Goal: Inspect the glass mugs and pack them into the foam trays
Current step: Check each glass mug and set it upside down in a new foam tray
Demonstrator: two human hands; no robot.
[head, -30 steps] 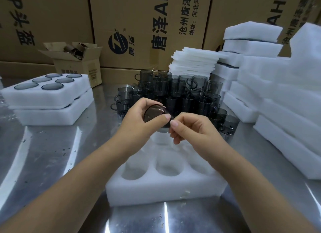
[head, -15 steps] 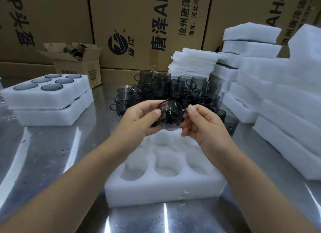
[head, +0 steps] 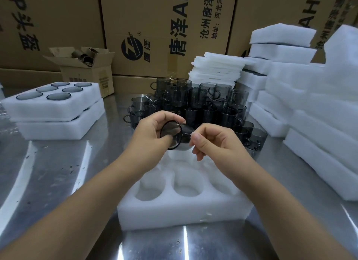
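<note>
A dark glass mug (head: 175,134) is held in the air on its side, its round mouth turned to the person's left and toward the camera. The left hand (head: 149,132) grips it at the rim, fingers curled over the top and thumb lying across the mouth. The right hand (head: 217,143) pinches the other end of the mug between thumb and forefinger, its remaining fingers curled loosely underneath. The mug's handle cannot be made out.

Directly below the hands lies a white foam tray (head: 174,213) with round pockets facing up. It sits on a shiny metal table (head: 48,172).

Just behind the hands stands a crowded group of mugs (head: 203,103) of the same dark glass, upright and piled in layers.

To the left, two foam trays (head: 58,114) are stacked, the upper one showing round dark glass in its pockets. To the right rises a tall pile of foam blocks (head: 319,124), and behind the mugs a stack of thin foam sheets (head: 217,70). A small open cardboard box (head: 87,73) stands at the back left, in front of large printed cartons (head: 155,27).
</note>
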